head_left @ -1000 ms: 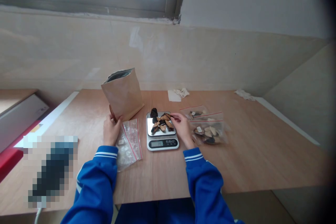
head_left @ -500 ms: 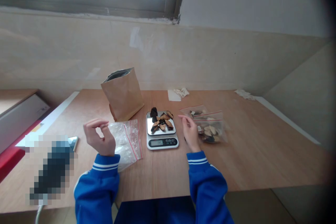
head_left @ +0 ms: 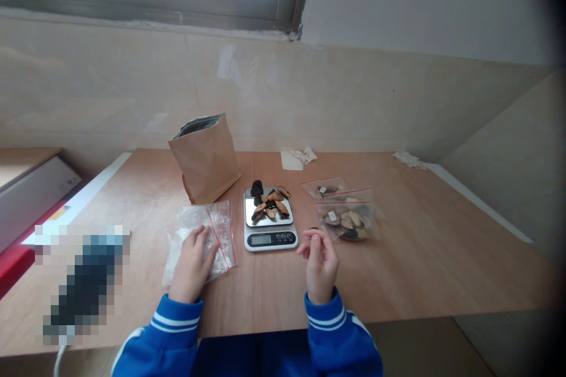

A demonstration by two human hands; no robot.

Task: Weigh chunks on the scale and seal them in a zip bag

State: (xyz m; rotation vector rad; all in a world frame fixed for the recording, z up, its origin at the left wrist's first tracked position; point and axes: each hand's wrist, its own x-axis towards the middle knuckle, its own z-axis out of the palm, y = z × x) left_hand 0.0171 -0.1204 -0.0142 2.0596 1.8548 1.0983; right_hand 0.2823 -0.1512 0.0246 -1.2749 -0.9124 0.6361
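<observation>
My left hand (head_left: 192,262) lies flat, palm down, on a stack of clear zip bags with red seals (head_left: 219,227), left of the scale. A small digital scale (head_left: 270,240) carries several dark and tan dried pieces (head_left: 269,203) on its steel plate. Just right of the scale's front, my right hand (head_left: 319,258) is raised with thumb and fingers pinched together. A small dark piece (head_left: 313,228) shows at its fingertips; whether it is held or lies on the table I cannot tell.
An open brown paper pouch (head_left: 206,159) stands behind the zip bags. Two filled zip bags (head_left: 347,218) lie right of the scale. Crumpled paper scraps (head_left: 300,157) sit by the wall. A blurred dark object (head_left: 82,283) is at the wooden table's (head_left: 420,259) left front.
My left hand left the pouch, rose, then came down flat on the zip bags. My right hand drew back from the scale's plate toward me, fingers pinched.
</observation>
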